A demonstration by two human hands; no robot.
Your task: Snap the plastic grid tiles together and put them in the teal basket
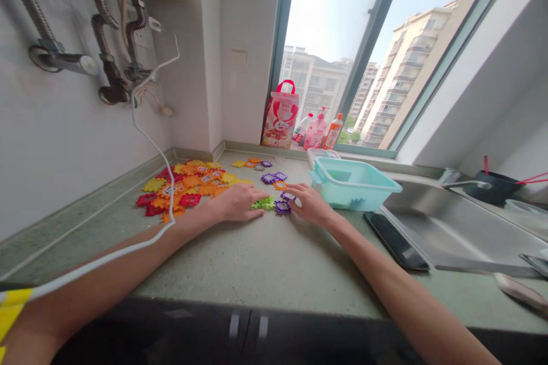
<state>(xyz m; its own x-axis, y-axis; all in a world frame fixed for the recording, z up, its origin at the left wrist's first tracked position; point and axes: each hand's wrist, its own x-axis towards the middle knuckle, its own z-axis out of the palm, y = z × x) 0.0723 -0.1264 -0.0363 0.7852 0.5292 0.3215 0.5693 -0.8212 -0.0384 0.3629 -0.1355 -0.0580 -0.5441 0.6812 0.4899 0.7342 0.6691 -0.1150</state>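
Note:
My left hand (240, 202) rests on the counter with its fingers stretched out and the thumb apart. Its fingertips touch light green gear-edged plastic pieces (264, 203), partly covered by the hand. Facing it, my right hand (311, 204) has a purple gear-edged piece (288, 197) with a white label between its fingers and thumb. Just below that lies another purple piece (282, 207). An orange piece (279, 186) and a pair of purple pieces (274, 177) sit a little farther back. To the left spreads a heap of orange, yellow and red pieces (188, 185).
A turquoise plastic tub (357, 182) stands right of my right hand, beside the steel sink (449, 228). A black phone (396, 242) lies at the sink's edge. A white cable (173, 194) hangs across my left forearm. Bottles (315, 132) and a pink bag (280, 120) line the windowsill.

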